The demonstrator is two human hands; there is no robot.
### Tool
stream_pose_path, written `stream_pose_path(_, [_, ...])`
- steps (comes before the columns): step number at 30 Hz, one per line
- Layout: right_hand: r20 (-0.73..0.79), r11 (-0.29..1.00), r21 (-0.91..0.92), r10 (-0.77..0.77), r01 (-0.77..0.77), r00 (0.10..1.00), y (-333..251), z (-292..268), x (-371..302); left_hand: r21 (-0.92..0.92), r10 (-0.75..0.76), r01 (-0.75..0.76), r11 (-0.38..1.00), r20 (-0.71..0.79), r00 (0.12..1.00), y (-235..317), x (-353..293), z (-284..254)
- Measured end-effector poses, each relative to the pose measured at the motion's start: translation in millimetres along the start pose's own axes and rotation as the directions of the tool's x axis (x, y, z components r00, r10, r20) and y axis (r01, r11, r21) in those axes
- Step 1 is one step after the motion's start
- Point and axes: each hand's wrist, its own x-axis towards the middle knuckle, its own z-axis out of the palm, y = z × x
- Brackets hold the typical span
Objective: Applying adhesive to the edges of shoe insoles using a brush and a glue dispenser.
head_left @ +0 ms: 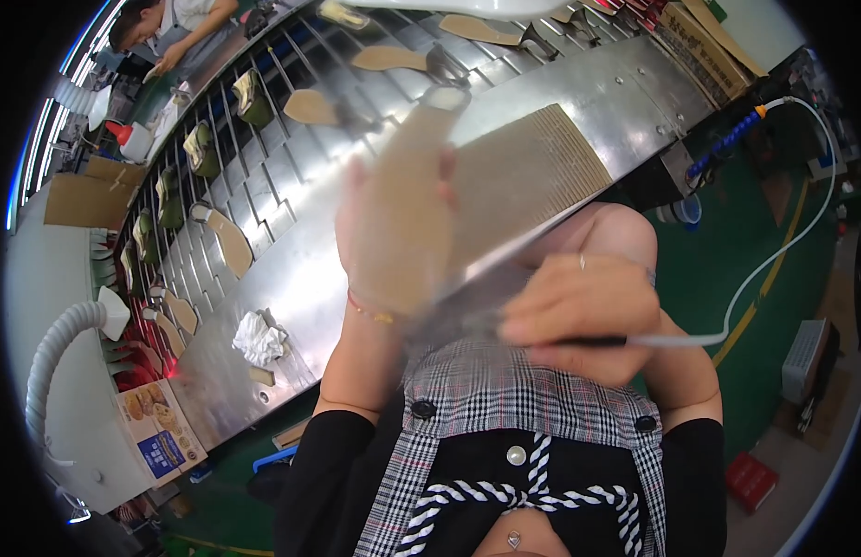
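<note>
My left hand is closed around a long tan shoe sole, raised above the steel table; both are smeared by motion. The sole's narrow end points away from me and shows a pale patch. In front of my apron, my right hand pinches a slim black-handled tool with a white cord running off to the right. The tool's working end is blurred near the sole's lower end, and I cannot tell whether they touch.
Corrugated cardboard lies on the steel table. Crumpled white tissue and a small beige block sit to the left. A slatted conveyor carries soles and green shoe pieces. A co-worker is at the far left.
</note>
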Motion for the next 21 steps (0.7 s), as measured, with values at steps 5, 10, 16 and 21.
stream_pose_path(5, [-0.071,0.983,-0.181,0.028,-0.041,0.997,14,-5,0,-0.115,-0.007,-0.004,0.993,-0.094,0.996,-10,-4,18])
stream_pose_path(10, [-0.112,0.995,-0.094,0.011,-0.021,0.994,5,-13,11,0.049,-0.090,0.093,0.994,-0.067,0.994,-14,-16,34])
stream_pose_path(16, [0.178,0.998,0.025,0.046,-0.052,0.983,-10,-25,13,-0.102,-0.048,0.042,0.994,-0.048,0.998,-18,-29,40])
stream_pose_path(21, [-0.005,0.990,-0.139,0.023,-0.023,1.000,-5,-23,18,0.094,-0.023,0.032,0.995,-0.095,0.995,-20,-36,45])
